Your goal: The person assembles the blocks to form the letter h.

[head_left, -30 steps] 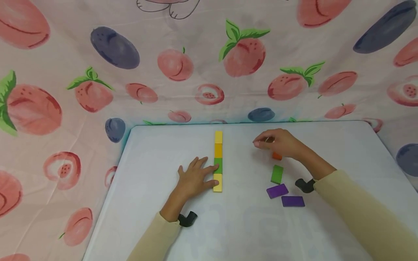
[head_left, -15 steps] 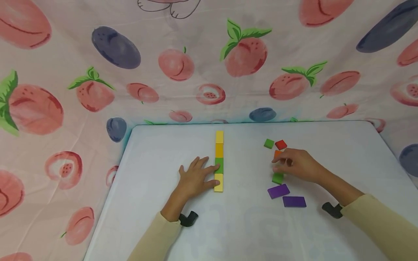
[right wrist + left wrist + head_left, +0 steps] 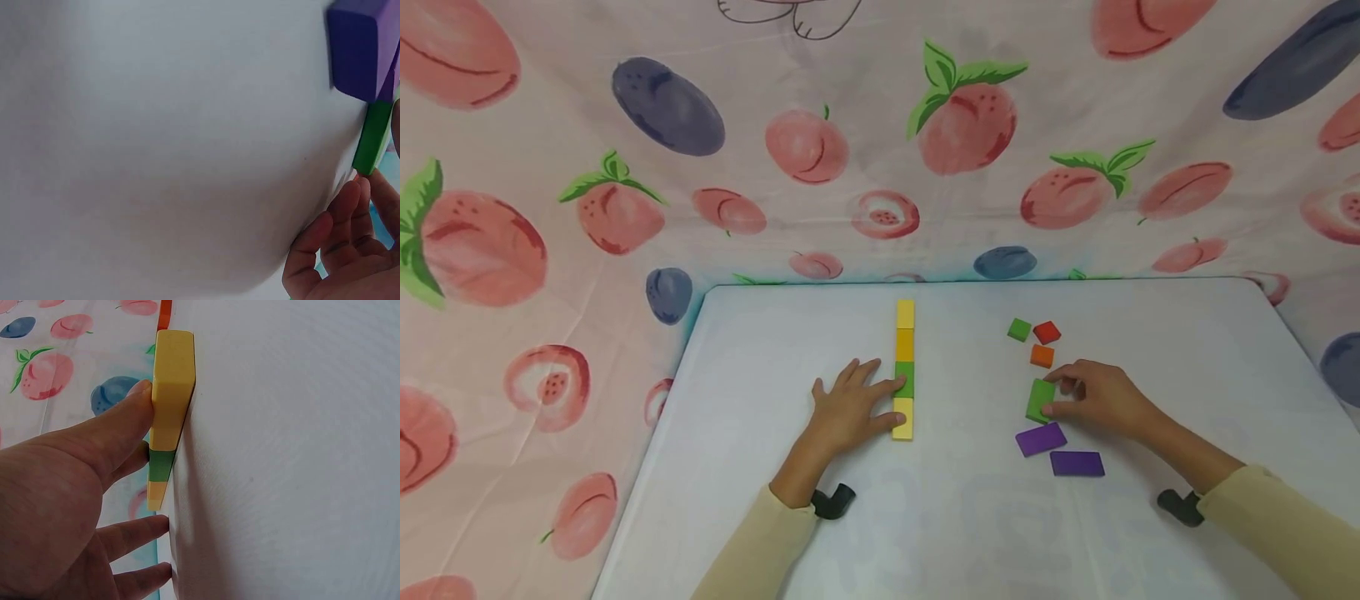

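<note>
In the head view a straight column of blocks stretches away from me: a pale yellow block (image 3: 902, 419) nearest, then a green block (image 3: 905, 380), a darker yellow block (image 3: 906, 344) and a yellow block (image 3: 906, 314). My left hand (image 3: 844, 410) lies spread to its left, thumb at the nearest yellow block (image 3: 173, 387) and index fingertip on the green one. Over on the right, my right hand (image 3: 1101, 400) pinches a loose green rectangular block (image 3: 1040, 401) between thumb and fingers. The right wrist view shows fingertips at the end of that green block (image 3: 373, 137).
Just beyond the right hand sit an orange block (image 3: 1042, 356), a red block (image 3: 1047, 332) and a small green block (image 3: 1018, 330). Two purple blocks (image 3: 1077, 463) lie nearer me. The white table (image 3: 970, 533) meets a fruit-patterned cloth (image 3: 820, 75) at its back edge.
From above the far small blocks, my right hand has come nearer and down to the loose green block, uncovering the small green, red and orange blocks. My left hand stays put.
</note>
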`<state>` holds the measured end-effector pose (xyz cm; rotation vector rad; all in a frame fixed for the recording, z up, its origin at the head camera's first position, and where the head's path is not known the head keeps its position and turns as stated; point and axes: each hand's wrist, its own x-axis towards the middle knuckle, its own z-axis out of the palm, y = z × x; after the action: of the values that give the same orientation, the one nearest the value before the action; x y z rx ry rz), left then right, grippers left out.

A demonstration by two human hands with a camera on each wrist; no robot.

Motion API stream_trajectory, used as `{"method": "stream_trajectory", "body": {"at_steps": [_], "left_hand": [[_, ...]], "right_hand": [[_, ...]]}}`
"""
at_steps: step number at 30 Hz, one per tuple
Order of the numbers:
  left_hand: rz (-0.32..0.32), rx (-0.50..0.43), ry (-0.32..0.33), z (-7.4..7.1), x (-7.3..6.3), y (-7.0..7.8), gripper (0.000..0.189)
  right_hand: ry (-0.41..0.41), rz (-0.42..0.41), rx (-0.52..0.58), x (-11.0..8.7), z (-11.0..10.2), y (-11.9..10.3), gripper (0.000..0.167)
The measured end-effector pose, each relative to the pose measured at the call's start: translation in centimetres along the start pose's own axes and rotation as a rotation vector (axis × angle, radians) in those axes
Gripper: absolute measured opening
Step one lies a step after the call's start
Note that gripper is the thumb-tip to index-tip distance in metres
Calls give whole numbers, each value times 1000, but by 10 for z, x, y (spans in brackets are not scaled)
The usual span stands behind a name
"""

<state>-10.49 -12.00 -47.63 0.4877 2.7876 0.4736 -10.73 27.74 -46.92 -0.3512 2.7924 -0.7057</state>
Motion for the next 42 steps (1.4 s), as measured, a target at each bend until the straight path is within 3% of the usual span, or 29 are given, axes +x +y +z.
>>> {"method": "stream_trajectory", "body": {"at_steps": [20, 30, 37, 42], "left_hand": [[-2, -11, -1, 1, 1, 0, 61], [-5, -13, -3, 1, 0, 0, 61], [-2, -12, -1, 0, 0, 0, 61], [-1, -8, -1, 1, 0, 0, 61]], "right_hand": [[49, 2, 28, -2, 3, -6, 55], [47, 47, 192, 1, 0, -11, 37], [9, 99, 366, 4, -4, -25, 42], [-24, 126, 389, 7, 0, -38, 43]]}}
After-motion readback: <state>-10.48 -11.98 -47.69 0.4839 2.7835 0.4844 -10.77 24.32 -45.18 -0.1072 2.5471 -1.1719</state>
